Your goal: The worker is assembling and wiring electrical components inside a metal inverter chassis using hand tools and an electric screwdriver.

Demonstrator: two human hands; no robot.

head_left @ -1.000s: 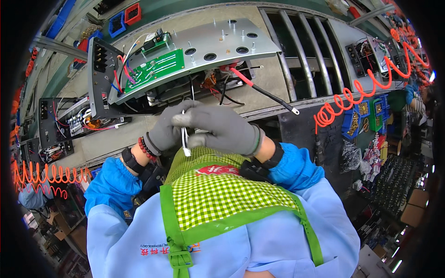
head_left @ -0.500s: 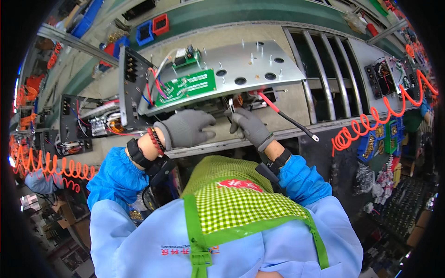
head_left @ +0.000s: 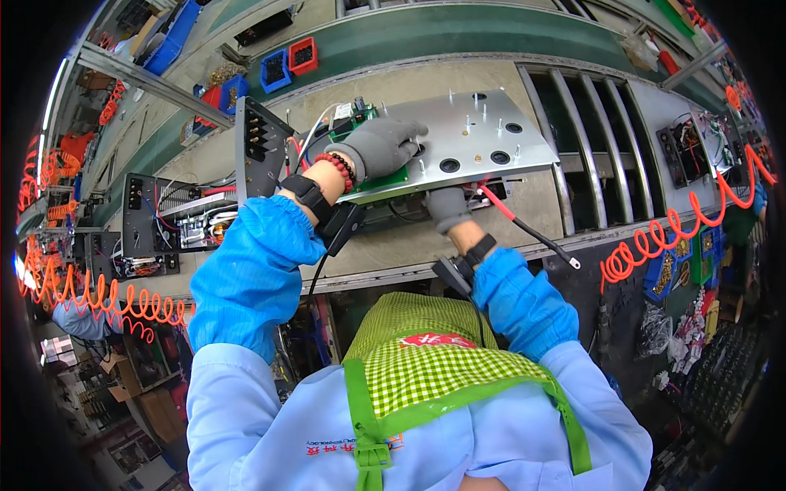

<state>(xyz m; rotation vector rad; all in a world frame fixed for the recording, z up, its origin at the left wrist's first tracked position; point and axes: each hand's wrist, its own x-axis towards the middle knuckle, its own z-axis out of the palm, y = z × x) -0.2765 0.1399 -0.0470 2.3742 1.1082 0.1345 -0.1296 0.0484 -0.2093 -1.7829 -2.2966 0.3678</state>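
Note:
My left hand (head_left: 378,147), in a grey glove, lies over the metal plate (head_left: 491,110) with its fingers stretched out. It covers most of the green circuit board (head_left: 399,177), whose edge shows below the palm. The plate carries upright studs and black-ringed holes, and stands raised at the near side of a black-panelled chassis (head_left: 260,151). My right hand (head_left: 449,208), also gloved in grey, reaches under the plate's near edge. Its fingers are hidden there, and whether it holds anything cannot be seen. A red and black cable (head_left: 524,221) with a ring lug sticks out to its right.
A second opened chassis (head_left: 176,214) sits on the left of the bench (head_left: 377,250). Metal rollers (head_left: 607,139) lie to the right, with another unit (head_left: 692,147) beyond. Orange coiled hoses (head_left: 647,258) hang at both sides. Blue and red bins (head_left: 303,56) stand at the back.
My left hand has gone from below the plate's near edge up onto the plate and circuit board. My right hand has moved forward, its fingers now under the plate. The view has shifted slightly.

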